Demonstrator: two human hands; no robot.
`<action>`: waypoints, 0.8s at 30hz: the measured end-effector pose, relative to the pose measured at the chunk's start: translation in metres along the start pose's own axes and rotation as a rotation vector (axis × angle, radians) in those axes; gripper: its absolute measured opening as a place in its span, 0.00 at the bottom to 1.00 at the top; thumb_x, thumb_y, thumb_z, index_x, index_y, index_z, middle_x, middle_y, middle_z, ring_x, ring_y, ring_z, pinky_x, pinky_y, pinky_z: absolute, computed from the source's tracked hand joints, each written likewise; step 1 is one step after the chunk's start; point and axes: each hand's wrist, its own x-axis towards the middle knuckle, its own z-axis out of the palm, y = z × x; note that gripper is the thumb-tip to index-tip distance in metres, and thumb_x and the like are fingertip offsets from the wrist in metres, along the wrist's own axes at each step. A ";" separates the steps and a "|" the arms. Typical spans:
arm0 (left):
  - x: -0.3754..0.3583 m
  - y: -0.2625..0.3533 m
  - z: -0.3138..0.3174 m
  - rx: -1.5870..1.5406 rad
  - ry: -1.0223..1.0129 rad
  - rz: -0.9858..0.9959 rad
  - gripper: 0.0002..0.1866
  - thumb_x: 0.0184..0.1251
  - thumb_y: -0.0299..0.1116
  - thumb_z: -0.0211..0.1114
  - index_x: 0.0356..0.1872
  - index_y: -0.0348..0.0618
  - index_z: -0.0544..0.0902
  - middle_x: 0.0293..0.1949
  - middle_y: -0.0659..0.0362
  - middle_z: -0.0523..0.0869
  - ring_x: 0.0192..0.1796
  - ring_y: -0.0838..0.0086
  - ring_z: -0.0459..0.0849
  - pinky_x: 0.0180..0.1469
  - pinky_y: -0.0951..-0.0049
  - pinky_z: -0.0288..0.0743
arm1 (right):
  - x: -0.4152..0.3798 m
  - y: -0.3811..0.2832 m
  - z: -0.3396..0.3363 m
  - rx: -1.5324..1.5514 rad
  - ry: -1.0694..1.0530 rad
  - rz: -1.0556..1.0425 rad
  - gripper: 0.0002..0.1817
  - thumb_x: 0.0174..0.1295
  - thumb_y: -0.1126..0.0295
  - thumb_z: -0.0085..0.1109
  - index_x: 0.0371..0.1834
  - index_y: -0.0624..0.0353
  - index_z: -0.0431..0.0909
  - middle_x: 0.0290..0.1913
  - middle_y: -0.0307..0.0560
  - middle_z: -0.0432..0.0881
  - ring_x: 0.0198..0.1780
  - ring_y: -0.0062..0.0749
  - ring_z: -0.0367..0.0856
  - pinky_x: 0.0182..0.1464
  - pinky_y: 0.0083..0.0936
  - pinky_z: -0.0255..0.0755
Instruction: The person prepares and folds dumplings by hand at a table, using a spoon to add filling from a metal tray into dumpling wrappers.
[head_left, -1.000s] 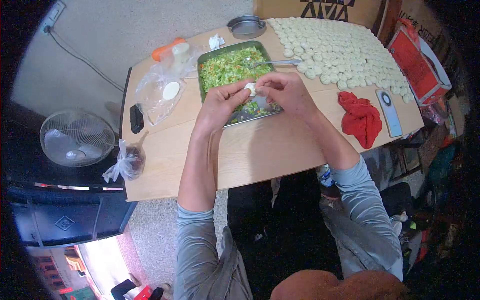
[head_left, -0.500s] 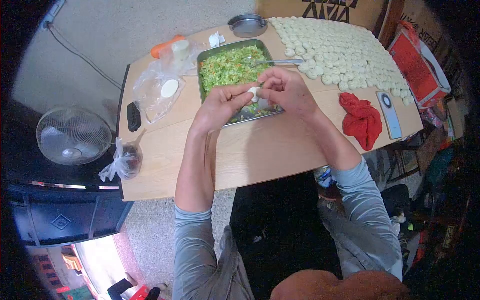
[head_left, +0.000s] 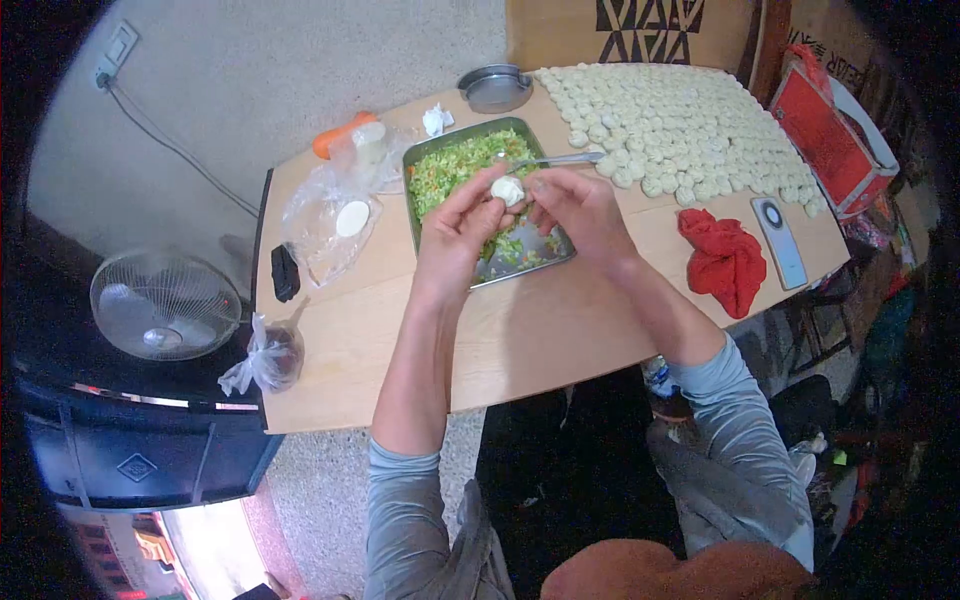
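Since the previous frame, more of the dumpling's (head_left: pixel 508 191) pleated face shows, above the tray (head_left: pixel 546 249). Your left hand (head_left: pixel 460 230) pinches it; your right hand's (head_left: pixel 590 218) fingers curl alongside, contact unclear.

The person's left hand (head_left: pixel 463 222) and right hand (head_left: pixel 582 208) are both bare, and so are the wrists and the stretch of forearm just behind each. Well back from the left hand begins a left sleeve (head_left: pixel 405 510), pale grey-blue, its edge a smooth band, the cloth below it gathered in soft creases. Behind the right hand, the right sleeve (head_left: pixel 740 430) matches in colour and is more tightly wrinkled in crosswise folds. Farther behind the hands, inward of the sleeves, hangs darker grey cloth (head_left: pixel 700 490), loosely folded; between its sides lies near-black clothing (head_left: pixel 575 480), its details lost in shadow.
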 end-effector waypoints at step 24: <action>-0.003 -0.012 0.015 0.896 0.191 0.730 0.20 0.54 0.22 0.72 0.51 0.45 0.87 0.49 0.56 0.86 0.50 0.60 0.83 0.58 0.64 0.74 | -0.009 -0.002 0.005 0.188 -0.060 0.096 0.19 0.67 0.66 0.64 0.53 0.70 0.81 0.41 0.46 0.86 0.38 0.23 0.85 0.40 0.19 0.81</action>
